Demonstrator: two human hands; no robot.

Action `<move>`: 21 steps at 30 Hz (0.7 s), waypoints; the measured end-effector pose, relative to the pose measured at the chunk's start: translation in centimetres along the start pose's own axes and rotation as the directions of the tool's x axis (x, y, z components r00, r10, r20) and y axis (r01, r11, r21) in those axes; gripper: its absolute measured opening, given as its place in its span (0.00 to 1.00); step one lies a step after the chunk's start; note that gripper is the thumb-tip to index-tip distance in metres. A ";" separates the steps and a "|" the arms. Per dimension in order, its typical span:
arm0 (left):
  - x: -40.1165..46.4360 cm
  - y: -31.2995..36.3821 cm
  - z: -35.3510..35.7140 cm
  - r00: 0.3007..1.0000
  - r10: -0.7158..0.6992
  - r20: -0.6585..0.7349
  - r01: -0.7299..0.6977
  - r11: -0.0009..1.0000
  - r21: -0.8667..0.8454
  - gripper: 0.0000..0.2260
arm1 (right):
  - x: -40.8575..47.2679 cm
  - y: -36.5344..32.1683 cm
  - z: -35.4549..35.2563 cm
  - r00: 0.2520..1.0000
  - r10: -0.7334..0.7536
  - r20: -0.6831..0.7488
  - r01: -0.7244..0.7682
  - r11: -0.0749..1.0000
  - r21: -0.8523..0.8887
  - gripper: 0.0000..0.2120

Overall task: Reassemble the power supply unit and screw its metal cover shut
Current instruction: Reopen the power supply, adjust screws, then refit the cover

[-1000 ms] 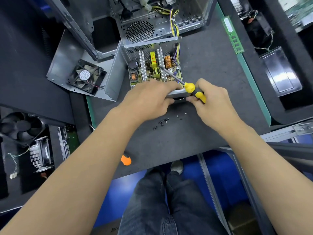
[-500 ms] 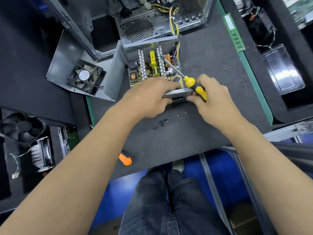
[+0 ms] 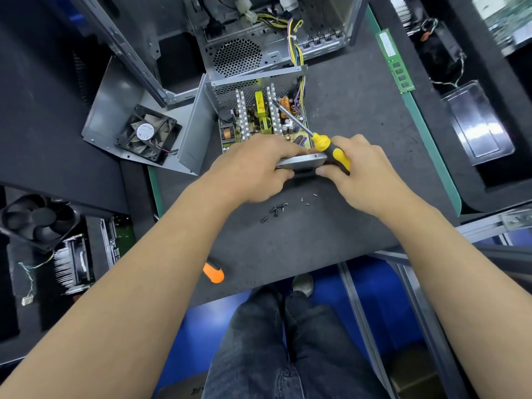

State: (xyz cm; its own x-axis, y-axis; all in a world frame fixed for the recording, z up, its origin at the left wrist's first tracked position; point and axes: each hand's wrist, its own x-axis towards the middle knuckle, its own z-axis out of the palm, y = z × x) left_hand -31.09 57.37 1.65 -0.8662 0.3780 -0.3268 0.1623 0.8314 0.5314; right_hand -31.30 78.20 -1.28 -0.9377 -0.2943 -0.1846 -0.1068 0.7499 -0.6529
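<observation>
The open power supply unit stands on the dark mat, its circuit board, heatsinks and coils showing. My left hand grips its near metal edge from the left. My right hand holds a yellow-and-black screwdriver and pinches the same edge from the right; the shaft slants up-left over the board. The metal cover with its black fan lies open to the left of the unit. Several loose screws lie on the mat just below my hands.
A computer case with yellow cables stands behind the unit. A green RAM stick lies at the right, a clear plastic tray beyond it. An orange tool handle sits at the mat's front edge. Fans and a heatsink sit lower left.
The screwdriver shaft has swung a little further up over the board. Both hands have kept their hold on the unit's near edge.
</observation>
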 end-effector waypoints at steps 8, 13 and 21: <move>-0.3 0.8 -0.3 1.000 -0.018 -0.004 0.019 0.996 0.088 0.15 | -0.5 -0.2 0.3 0.998 0.034 -0.049 -0.027 0.989 0.144 0.08; -0.4 1.5 -2.3 0.998 -0.013 -0.060 0.018 0.996 0.084 0.10 | -1.2 -1.0 -0.1 0.988 0.101 -0.119 -0.046 0.918 0.394 0.09; 0.4 2.6 -10.8 0.992 -0.037 0.124 0.057 0.985 -0.165 0.17 | -0.9 -4.8 -2.0 0.988 0.097 -0.124 0.009 0.754 0.656 0.05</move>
State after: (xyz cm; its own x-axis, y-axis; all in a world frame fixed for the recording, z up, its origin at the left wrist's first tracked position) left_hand -36.11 55.25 11.39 -0.8061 0.3949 -0.4407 0.0323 0.7731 0.6335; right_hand -30.64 76.05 3.44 -0.9774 -0.1446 -0.1543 0.1284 0.1743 -0.9763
